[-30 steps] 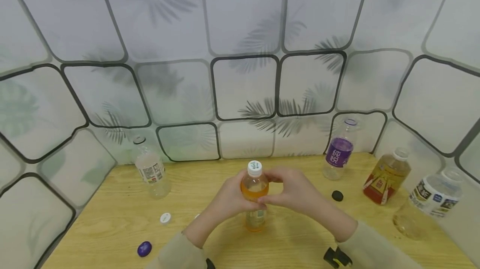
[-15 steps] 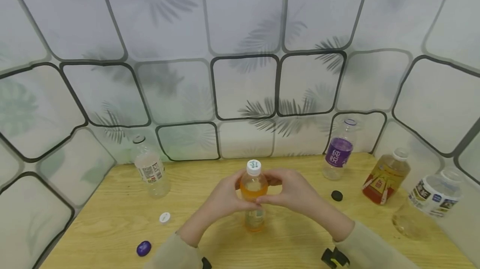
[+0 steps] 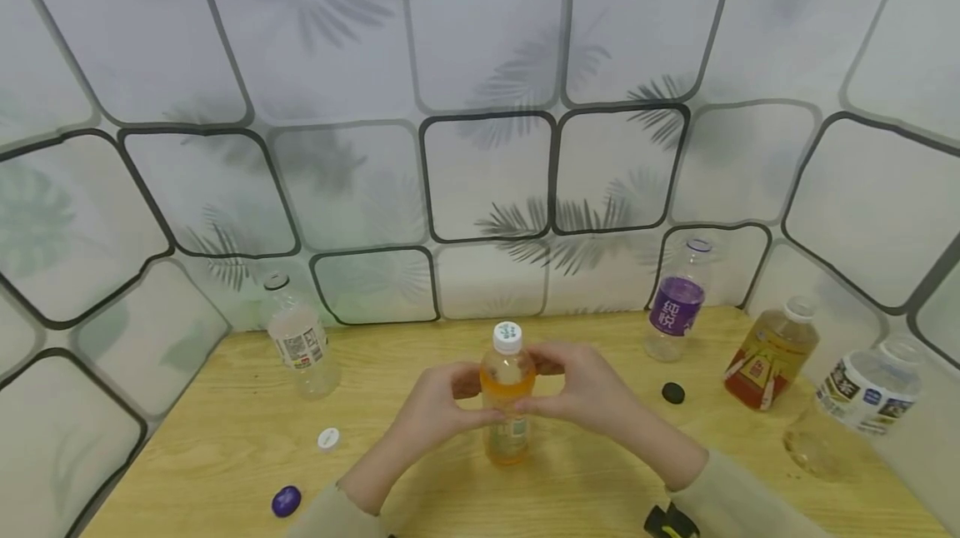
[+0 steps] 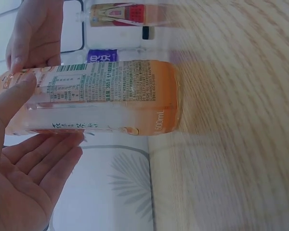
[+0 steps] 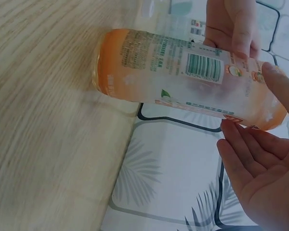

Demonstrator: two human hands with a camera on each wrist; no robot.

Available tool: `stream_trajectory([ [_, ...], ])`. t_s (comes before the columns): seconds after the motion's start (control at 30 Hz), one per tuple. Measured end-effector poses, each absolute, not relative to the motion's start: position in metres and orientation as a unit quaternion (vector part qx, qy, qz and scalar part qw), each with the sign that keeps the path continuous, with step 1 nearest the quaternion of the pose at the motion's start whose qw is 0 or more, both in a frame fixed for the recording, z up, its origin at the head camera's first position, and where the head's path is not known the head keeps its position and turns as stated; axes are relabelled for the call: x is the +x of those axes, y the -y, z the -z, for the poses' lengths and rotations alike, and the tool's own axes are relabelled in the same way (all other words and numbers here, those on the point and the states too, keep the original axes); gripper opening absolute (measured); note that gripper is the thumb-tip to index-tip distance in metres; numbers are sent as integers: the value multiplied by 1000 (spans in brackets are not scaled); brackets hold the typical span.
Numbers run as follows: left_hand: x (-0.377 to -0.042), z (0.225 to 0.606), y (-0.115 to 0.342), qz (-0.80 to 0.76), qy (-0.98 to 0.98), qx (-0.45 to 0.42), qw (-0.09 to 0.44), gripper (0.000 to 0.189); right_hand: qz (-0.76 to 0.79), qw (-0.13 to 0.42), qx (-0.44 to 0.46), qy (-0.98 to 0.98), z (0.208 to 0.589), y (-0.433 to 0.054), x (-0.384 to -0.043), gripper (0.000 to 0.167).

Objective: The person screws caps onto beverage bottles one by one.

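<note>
An orange-tinted drink bottle (image 3: pixel 508 438) with a printed white cap (image 3: pixel 507 336) stands upright on the wooden table, between both hands. The right hand (image 3: pixel 592 392) holds its upper right side, thumb in front and fingers around the far side. On the left, the left hand (image 3: pixel 435 409) touches the bottle loosely. Its thumb lies near the label, and its fingers look nearly straight in the left wrist view. Bottle label and barcode (image 5: pixel 204 67) face the wearer in the right wrist view. Part of the right hand's fingers is hidden behind the bottle.
A capless clear bottle (image 3: pixel 300 342) stands at left. Further right are a purple-labelled bottle (image 3: pixel 677 305), a red-and-yellow-labelled bottle (image 3: pixel 771 355) and a large clear bottle (image 3: pixel 855 405). Loose caps lie about: white (image 3: pixel 328 439), purple (image 3: pixel 286 501), black (image 3: pixel 672 393). Patterned walls surround the table (image 3: pixel 225 430).
The left hand has drawn slightly left and loosened, leaving a wider gap between its palm and the bottle. The right hand and bottle have stayed nearly in place.
</note>
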State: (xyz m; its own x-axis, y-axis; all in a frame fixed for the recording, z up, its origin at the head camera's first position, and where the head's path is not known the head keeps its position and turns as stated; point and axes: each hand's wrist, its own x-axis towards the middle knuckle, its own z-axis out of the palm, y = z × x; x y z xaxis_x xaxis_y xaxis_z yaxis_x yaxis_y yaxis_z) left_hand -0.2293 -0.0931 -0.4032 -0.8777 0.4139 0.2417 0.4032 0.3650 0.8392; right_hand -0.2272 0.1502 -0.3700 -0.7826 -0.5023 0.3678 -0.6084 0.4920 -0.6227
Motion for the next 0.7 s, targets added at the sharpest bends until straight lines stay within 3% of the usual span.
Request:
stream_trajectory([
  [0.43, -239, 402, 104, -497, -831, 248, -20, 41, -400, 115, 263, 870, 377, -128, -235, 57],
  [0.7, -250, 397, 115, -484, -844, 228, -36, 40, -422, 133, 219, 869, 374, -106, -246, 51],
])
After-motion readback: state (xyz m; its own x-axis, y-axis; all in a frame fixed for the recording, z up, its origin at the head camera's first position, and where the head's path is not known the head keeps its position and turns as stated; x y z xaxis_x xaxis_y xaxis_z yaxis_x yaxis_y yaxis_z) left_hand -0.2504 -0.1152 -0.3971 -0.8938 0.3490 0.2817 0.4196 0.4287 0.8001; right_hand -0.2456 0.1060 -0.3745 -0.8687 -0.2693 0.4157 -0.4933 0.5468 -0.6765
